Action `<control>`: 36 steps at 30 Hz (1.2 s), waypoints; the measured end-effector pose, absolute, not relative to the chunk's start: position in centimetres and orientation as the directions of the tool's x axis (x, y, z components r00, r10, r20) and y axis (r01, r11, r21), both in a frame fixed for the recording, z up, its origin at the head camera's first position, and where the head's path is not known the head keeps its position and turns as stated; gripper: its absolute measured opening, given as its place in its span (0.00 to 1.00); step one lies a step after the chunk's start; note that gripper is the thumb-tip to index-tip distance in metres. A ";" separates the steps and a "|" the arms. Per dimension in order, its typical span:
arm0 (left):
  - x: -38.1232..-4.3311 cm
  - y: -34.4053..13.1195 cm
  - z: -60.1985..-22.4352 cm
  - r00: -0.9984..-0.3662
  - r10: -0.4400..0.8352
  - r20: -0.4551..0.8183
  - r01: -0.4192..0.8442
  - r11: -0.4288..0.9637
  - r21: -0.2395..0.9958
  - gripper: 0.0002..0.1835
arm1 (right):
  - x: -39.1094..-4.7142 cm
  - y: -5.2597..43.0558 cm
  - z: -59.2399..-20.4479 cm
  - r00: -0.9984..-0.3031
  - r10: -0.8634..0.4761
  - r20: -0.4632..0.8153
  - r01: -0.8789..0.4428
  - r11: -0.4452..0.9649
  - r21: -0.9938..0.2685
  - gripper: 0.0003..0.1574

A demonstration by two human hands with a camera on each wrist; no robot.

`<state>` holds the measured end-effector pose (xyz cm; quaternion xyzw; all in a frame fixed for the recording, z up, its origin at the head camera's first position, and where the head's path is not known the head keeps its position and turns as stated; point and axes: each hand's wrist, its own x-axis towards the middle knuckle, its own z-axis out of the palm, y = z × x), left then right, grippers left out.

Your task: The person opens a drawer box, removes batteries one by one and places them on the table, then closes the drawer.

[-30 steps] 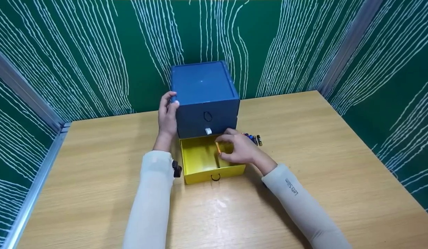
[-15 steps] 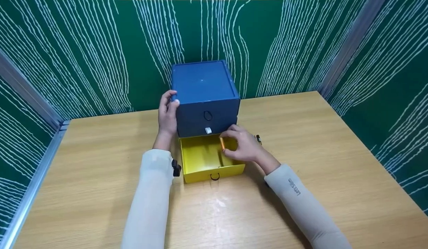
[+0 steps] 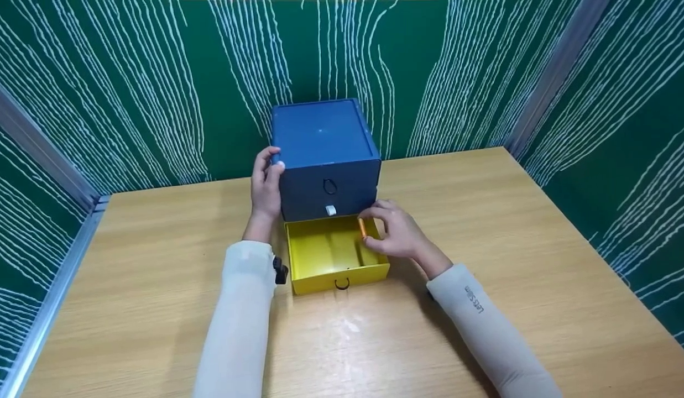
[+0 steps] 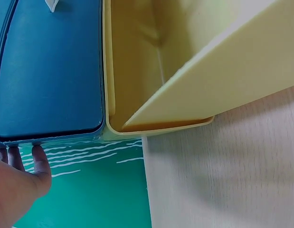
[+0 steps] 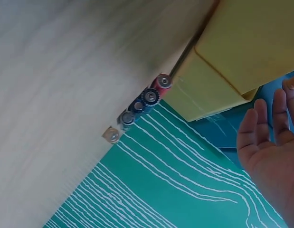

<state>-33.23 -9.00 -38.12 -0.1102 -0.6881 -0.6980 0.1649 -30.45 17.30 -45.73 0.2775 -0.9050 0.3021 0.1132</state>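
Note:
An orange battery (image 3: pixel 362 228) is pinched upright between the thumb and index finger of my right hand (image 3: pixel 397 229). It is over the right part of the pulled-out yellow drawer (image 3: pixel 340 280). Above that drawer stands the blue box (image 3: pixel 328 190), its own front closed. My left hand (image 3: pixel 266 190) rests against the box's left side near the front top corner; in the left wrist view the fingertips (image 4: pixel 40 156) touch that side. Several batteries (image 5: pixel 138 105) stand in a row on the table in the right wrist view; the right hand hides them in the head view.
The wooden table (image 3: pixel 458 331) extends around the drawers. Green walls (image 3: pixel 342 50) with white wavy lines stand close behind the box and on both sides. A black loop (image 3: pixel 342 284) hangs on the yellow drawer's front, and a white tab (image 3: pixel 331 210) on the blue front.
My right hand has moved a little to the right with the orange battery, covering the standing batteries in the head view. The left hand and the box have stayed in place.

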 end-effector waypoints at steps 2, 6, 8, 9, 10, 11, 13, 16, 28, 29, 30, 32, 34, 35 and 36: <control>-33.1 -9.0 -38.1 -0.917 -0.078 0.390 0.391 0.001 0.920 0.19 | -30.4 17.5 -45.7 -0.811 -0.435 0.391 -0.583 0.654 -0.483 0.23; -34.2 -9.1 -39.1 -0.918 -0.087 0.387 0.389 -0.004 0.921 0.18 | -30.6 17.9 -45.8 -0.804 -0.419 0.422 -0.590 0.647 -0.483 0.22; -34.9 -9.2 -39.6 -0.919 -0.092 0.384 0.386 -0.006 0.922 0.17 | -30.8 18.2 -45.9 -0.810 -0.409 0.421 -0.582 0.650 -0.488 0.23; -35.2 -9.3 -39.9 -0.919 -0.093 0.382 0.384 -0.006 0.923 0.16 | -30.9 18.3 -46.0 -0.813 -0.405 0.420 -0.578 0.655 -0.487 0.23; -35.2 -9.3 -39.9 -0.919 -0.093 0.382 0.385 -0.006 0.923 0.16 | -31.0 18.4 -46.0 -0.819 -0.398 0.412 -0.568 0.662 -0.489 0.23; -35.2 -9.3 -39.8 -0.919 -0.093 0.383 0.385 -0.007 0.923 0.16 | -31.1 18.6 -46.0 -0.826 -0.391 0.406 -0.558 0.670 -0.490 0.23; -35.1 -9.3 -39.7 -0.920 -0.090 0.380 0.382 -0.004 0.924 0.16 | -31.4 18.8 -46.0 -0.841 -0.372 0.392 -0.534 0.684 -0.497 0.23; -34.7 -9.3 -39.3 -0.924 -0.085 0.372 0.373 -0.001 0.928 0.16 | -31.6 19.2 -46.0 -0.860 -0.348 0.374 -0.504 0.700 -0.507 0.24; -33.5 -9.1 -38.3 -0.924 -0.081 0.373 0.374 0.008 0.927 0.18 | -32.2 19.9 -46.3 -0.879 -0.300 0.370 -0.465 0.713 -0.525 0.24; -33.7 -9.2 -38.5 -0.924 -0.082 0.375 0.376 0.003 0.927 0.18 | -32.2 20.0 -46.4 -0.880 -0.301 0.368 -0.463 0.717 -0.520 0.25; -33.9 -9.3 -38.7 -0.923 -0.083 0.375 0.377 0.002 0.926 0.18 | -32.3 20.0 -46.4 -0.880 -0.301 0.368 -0.462 0.723 -0.514 0.25; -34.4 -9.4 -39.2 -0.922 -0.087 0.378 0.379 0.002 0.925 0.17 | -32.4 20.1 -46.5 -0.881 -0.299 0.367 -0.458 0.734 -0.502 0.25; -34.8 -9.5 -39.6 -0.921 -0.087 0.380 0.382 0.002 0.924 0.17 | -32.6 20.2 -46.5 -0.886 -0.292 0.360 -0.446 0.750 -0.489 0.24; -34.9 -9.5 -39.7 -0.921 -0.087 0.379 0.380 0.005 0.925 0.17 | -32.7 20.2 -46.6 -0.890 -0.285 0.355 -0.436 0.755 -0.489 0.24; -35.0 -9.5 -39.8 -0.922 -0.089 0.378 0.379 0.007 0.926 0.17 | -32.8 20.2 -46.7 -0.893 -0.282 0.350 -0.430 0.762 -0.484 0.24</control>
